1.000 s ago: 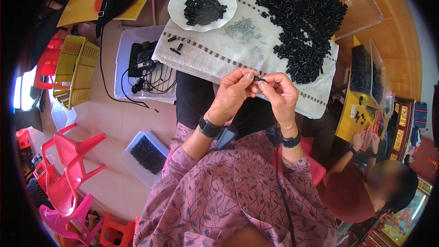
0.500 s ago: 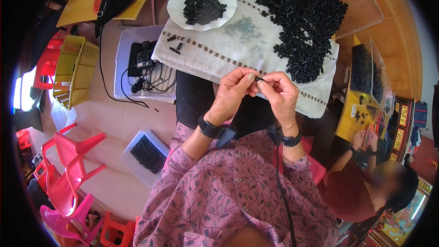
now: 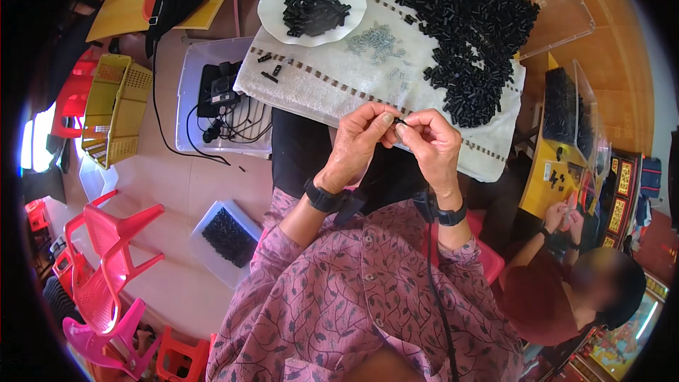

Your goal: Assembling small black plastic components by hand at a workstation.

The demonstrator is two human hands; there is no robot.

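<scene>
Over the white towel's [image 3: 297, 95] near edge, the left hand [image 3: 359, 140] and right hand [image 3: 434, 145] pinch a small black piece [image 3: 399, 122], its shape hard to make out from here; beyond lie silvery bits [image 3: 375, 42]; a heap of black parts [image 3: 474, 42] sits to the right, a scalloped plate [image 3: 271, 15] of them to the left.

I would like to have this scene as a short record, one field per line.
Left hand: pinches a small black piece
Right hand: pinches the same piece
Cloth: white, with dashed brown stripes
Plate: white, wavy-rimmed, holding a pile of black pieces
Right of plate: large heap of black pieces
Between them: small silvery pieces on the cloth
</scene>
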